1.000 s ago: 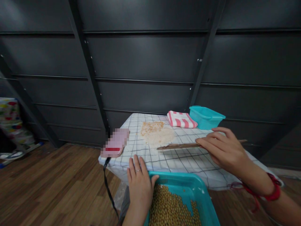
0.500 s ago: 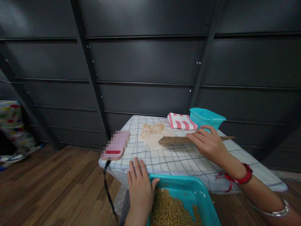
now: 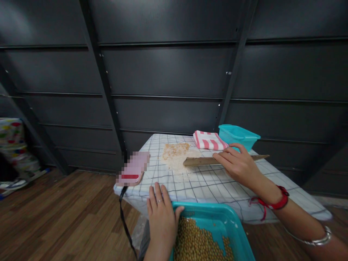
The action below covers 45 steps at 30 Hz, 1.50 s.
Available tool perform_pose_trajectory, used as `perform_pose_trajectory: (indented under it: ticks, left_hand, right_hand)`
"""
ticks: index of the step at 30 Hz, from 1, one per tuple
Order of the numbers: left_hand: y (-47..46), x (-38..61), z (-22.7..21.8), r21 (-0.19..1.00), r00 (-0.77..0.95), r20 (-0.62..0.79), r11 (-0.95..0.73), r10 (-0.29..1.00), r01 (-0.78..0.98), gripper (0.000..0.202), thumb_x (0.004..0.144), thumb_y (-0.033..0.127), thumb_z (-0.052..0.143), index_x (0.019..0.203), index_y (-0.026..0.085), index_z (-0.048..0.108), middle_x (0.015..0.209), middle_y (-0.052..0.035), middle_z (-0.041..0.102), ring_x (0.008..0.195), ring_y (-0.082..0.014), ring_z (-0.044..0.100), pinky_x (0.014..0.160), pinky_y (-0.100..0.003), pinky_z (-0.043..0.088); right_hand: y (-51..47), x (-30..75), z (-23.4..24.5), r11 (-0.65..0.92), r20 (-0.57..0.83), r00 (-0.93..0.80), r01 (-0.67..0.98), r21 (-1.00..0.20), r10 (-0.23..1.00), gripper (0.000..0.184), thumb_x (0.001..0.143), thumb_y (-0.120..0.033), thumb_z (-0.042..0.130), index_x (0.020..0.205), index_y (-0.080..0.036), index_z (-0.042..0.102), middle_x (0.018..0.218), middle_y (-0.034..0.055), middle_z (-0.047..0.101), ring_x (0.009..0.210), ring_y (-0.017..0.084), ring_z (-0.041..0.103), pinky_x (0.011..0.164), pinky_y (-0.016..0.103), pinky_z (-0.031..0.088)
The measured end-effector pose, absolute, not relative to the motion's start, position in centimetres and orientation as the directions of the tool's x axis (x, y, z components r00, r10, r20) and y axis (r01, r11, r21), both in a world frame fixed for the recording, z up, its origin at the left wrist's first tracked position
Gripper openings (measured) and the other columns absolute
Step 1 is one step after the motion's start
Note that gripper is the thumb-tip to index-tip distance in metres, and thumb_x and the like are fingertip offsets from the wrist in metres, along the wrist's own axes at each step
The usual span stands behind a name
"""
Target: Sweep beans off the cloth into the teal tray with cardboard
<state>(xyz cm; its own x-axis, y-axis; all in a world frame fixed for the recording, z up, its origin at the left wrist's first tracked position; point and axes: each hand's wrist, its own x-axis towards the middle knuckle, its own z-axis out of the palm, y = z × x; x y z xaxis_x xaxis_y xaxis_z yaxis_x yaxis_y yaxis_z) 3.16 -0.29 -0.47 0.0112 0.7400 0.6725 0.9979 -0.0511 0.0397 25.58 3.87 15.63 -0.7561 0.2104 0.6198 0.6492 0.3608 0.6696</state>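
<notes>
My right hand [image 3: 237, 165] is closed on a long, brown, flat strip [image 3: 201, 161] that looks like cardboard, held near level low over the table. Its left end reaches the edge of a patch of pale powder with yellow grains [image 3: 175, 154] on the checked cloth. At the near table edge, my left hand [image 3: 162, 219] lies with its fingers stretched out, pointing away from me. Its palm is against the left side of a teal tray [image 3: 209, 208], and the thumb lies over the rim. Many round, greenish-brown beans [image 3: 195, 241] fill the visible left part of the tray.
Behind the strip lie a folded pink-and-white towel [image 3: 209, 140] and a smaller teal basin [image 3: 236, 136]. A pixelated pink object [image 3: 133, 168] with a black strap [image 3: 122, 214] sits at the table's left corner. Dark wall panels [image 3: 165, 69] stand close behind the table [image 3: 206, 185].
My right hand and the strip have shifted very slightly left. My left hand, the tray and the powder patch look the same.
</notes>
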Motion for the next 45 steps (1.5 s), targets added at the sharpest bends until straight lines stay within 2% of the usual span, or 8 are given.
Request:
perform_pose_trajectory:
  ticks: [19,27,34,41,45]
  left_hand:
    - [-0.3,2.9,-0.6,0.034,0.021,0.665,-0.058,0.746,0.998,0.068,0.075,0.051,0.045,0.121,0.001,0.042,0.128,-0.027,0.041,0.123,-0.0397,0.028,0.09,-0.052,0.038]
    - [-0.3,2.9,-0.7,0.035,0.012,0.663,-0.046,0.749,0.998,0.067,0.076,0.05,0.044,0.121,0.001,0.042,0.128,-0.0266,0.041,0.123,-0.0397,0.028,0.089,-0.052,0.038]
    - [-0.4,3.0,-0.3,-0.014,0.024,0.67,-0.019,0.742,1.0,0.068,0.071,0.048,0.054,0.119,0.0,0.044,0.126,-0.0262,0.043,0.119,-0.0406,0.034,0.086,-0.05,0.041]
    - [-0.4,3.1,-0.4,-0.004,0.018,0.674,-0.022,0.738,1.0,0.068,0.073,0.049,0.051,0.119,0.001,0.044,0.127,-0.0251,0.042,0.12,-0.0399,0.032,0.088,-0.05,0.04]
    - [-0.4,3.1,-0.2,-0.026,0.039,0.709,-0.029,0.704,0.999,0.07,0.07,0.049,0.055,0.117,-0.002,0.046,0.124,-0.0269,0.044,0.117,-0.0414,0.035,0.086,-0.05,0.041]
  right_hand:
    - [2.0,25.5,16.2,0.41,0.591,-0.773,0.628,0.661,0.23,0.028,0.08,-0.004,0.038,0.082,-0.018,0.061,0.065,0.0011,0.061,0.068,0.014,0.049,0.076,0.034,0.036]
    - [1.4,25.5,16.2,0.441,0.609,-0.764,0.632,0.637,0.213,0.025,0.081,-0.003,0.038,0.082,-0.013,0.061,0.065,0.0027,0.06,0.068,0.015,0.048,0.076,0.034,0.036]
    - [1.3,25.4,16.3,0.443,0.598,-0.772,0.624,0.644,0.217,0.026,0.081,-0.003,0.037,0.08,-0.014,0.061,0.064,0.0024,0.06,0.067,0.015,0.048,0.074,0.033,0.037]
    - [0.8,25.9,16.3,0.454,0.606,-0.767,0.625,0.635,0.209,0.023,0.081,-0.003,0.039,0.082,-0.014,0.06,0.065,0.0022,0.061,0.067,0.014,0.048,0.077,0.034,0.037]
    - [0.5,26.1,16.4,0.473,0.598,-0.773,0.616,0.629,0.211,0.021,0.082,-0.004,0.04,0.084,-0.014,0.059,0.066,0.0021,0.062,0.067,0.014,0.048,0.077,0.034,0.037]
